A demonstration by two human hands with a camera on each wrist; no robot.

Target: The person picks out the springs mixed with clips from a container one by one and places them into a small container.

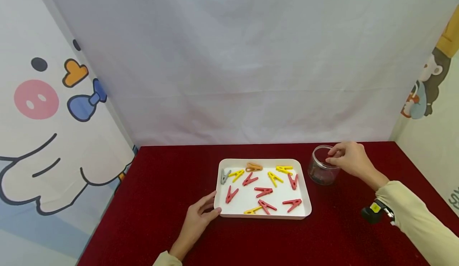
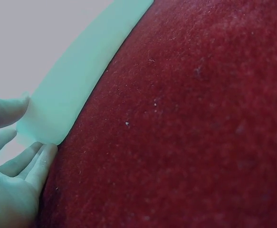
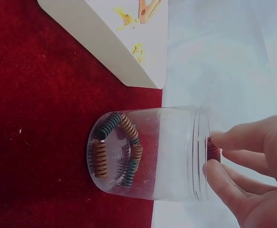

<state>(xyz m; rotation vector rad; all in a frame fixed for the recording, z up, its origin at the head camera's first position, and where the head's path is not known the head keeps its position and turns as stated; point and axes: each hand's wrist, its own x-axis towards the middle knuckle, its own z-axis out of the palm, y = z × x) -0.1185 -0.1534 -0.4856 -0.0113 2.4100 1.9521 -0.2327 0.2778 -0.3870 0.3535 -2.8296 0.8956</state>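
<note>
My right hand point(image 1: 349, 159) pinches a small red coil spring point(image 3: 214, 150) between thumb and fingers at the mouth of a clear plastic jar point(image 1: 315, 172). Inside the jar, several coil springs point(image 3: 100, 159) in brown and dark green lie at the bottom, seen best in the right wrist view. At the near left corner of a white tray point(image 1: 265, 217), my left hand point(image 1: 198, 217) touches the outer wall with fairly straight fingers and thumb. Several red clothespins point(image 1: 263, 192), yellow clothespins point(image 1: 275, 179), a grey clothespin point(image 1: 224, 176) and an orange-brown clothespin point(image 1: 254, 167) are spread in the tray.
A dark red cloth point(image 1: 161, 178) covers the table. The jar stands just right of the tray's right side. A white curtain point(image 1: 244, 78) hangs behind the table, with printed cartoon panels point(image 1: 50, 146) at both sides.
</note>
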